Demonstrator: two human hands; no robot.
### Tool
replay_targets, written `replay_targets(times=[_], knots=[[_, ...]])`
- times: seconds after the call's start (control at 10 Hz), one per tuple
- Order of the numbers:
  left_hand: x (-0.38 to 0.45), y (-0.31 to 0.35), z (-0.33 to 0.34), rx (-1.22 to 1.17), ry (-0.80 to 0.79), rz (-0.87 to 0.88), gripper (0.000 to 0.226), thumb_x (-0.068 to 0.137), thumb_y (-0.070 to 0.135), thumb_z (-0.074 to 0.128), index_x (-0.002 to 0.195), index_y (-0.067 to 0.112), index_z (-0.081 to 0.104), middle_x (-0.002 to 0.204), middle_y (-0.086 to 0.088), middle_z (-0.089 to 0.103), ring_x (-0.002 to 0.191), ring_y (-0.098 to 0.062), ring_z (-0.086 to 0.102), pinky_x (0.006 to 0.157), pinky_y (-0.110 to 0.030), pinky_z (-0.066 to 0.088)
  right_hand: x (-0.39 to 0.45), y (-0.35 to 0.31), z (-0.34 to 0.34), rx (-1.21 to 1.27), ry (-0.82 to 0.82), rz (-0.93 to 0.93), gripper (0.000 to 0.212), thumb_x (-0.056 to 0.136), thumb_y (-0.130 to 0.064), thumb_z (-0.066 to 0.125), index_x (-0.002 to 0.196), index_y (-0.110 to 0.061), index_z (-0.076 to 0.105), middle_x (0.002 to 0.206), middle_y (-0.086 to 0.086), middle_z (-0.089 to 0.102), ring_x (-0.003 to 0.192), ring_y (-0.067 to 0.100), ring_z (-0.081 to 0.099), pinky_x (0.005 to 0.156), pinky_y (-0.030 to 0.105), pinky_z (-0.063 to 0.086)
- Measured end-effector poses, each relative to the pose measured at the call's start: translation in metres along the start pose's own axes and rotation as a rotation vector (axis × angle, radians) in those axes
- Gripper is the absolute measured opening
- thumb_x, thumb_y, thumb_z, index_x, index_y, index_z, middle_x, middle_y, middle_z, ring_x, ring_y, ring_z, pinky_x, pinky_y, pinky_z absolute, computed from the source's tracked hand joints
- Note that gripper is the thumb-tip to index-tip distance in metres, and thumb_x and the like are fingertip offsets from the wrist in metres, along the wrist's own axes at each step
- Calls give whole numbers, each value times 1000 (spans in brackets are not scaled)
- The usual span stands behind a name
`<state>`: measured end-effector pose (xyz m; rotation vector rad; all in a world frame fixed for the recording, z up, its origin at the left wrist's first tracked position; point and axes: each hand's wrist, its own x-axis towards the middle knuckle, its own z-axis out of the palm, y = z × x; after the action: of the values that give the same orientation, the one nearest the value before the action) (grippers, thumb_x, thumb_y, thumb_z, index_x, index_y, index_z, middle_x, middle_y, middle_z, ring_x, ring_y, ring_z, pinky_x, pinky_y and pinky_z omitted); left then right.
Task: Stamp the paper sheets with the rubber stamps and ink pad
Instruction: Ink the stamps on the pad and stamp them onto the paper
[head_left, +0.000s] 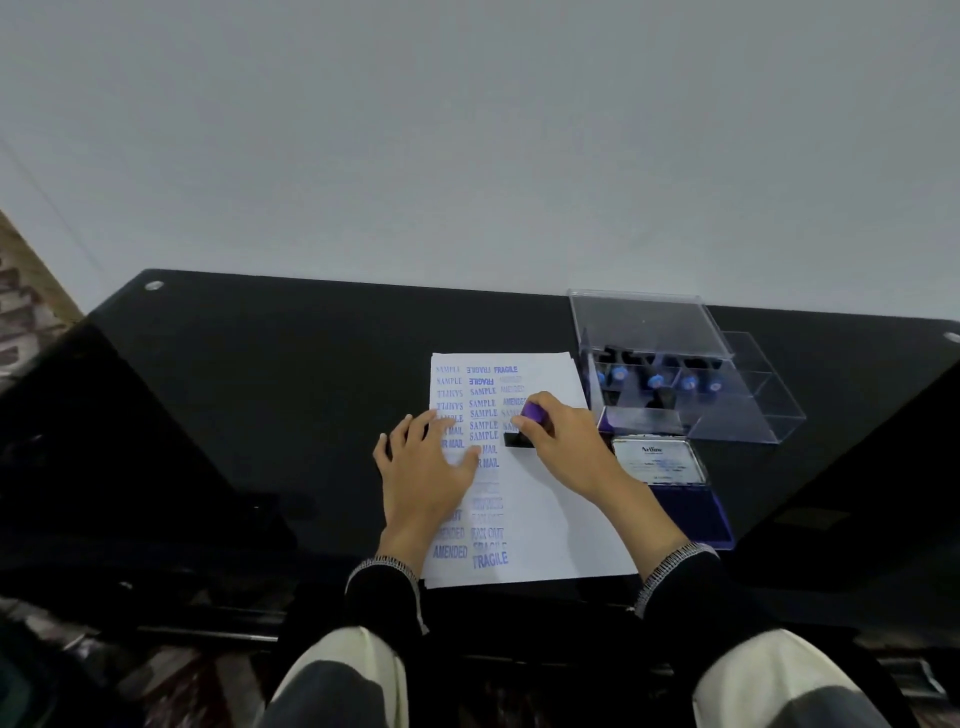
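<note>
Stamp pressed on paper, your right hand fingers clamped round purple handle. Left hand flat, fingers spread, pinning sheet just left of stamp. Rock stamp, print smears. Ink pad open right of fingers; sleeve may brush it.

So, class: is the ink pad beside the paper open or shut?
Open. The ink pad shows its bare purple pad, and its lid is hinged back, label facing up.

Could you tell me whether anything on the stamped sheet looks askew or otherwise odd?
Yes: on the paper sheet, several prints sit upside down near the top, and some lower ones overlap or look faint and smudged. Nothing looks spilled or damaged.
</note>
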<state>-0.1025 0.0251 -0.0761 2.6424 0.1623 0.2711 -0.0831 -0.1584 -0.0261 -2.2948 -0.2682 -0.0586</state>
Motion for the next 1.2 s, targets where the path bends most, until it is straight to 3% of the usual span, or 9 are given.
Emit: replay_targets(times=[0.5, 0.7, 1.0, 1.2], knots=[[-1, 0, -1, -4, 19, 4, 54, 89, 57, 54, 135, 30, 49, 148, 10, 39, 144, -16, 22, 118, -45, 8, -3, -5, 4, -77, -33, -16, 22, 97, -34, 53, 106, -14, 52, 83, 0, 57, 67, 11, 50, 59, 20, 40], [-1, -1, 0, -8, 26, 10, 54, 89, 57, 55, 135, 29, 50, 148, 9, 41, 143, -17, 24, 118, -45, 9, -4, -7, 6, -103, -46, -22, 22, 97, -33, 52, 109, -13, 51, 90, -1, 58, 70, 10, 52, 60, 17, 41], [0, -1, 1, -4, 21, 12, 54, 89, 57, 55, 135, 30, 50, 148, 9, 40, 143, -17, 24, 118, -45, 9, -6, -8, 9, -131, -30, -31, 20, 97, -33, 52, 105, -14, 49, 84, -3, 56, 66, 10, 50, 57, 18, 39], [0, -2, 2, -15, 31, 16, 54, 88, 56, 55, 134, 29, 51, 147, 9, 41, 143, -17, 25, 117, -45, 10, -8, -9, 10, -147, -14, -19, 24, 97, -36, 51, 109, -15, 50, 88, -1, 59, 74, 18, 55, 65, 30, 48]])
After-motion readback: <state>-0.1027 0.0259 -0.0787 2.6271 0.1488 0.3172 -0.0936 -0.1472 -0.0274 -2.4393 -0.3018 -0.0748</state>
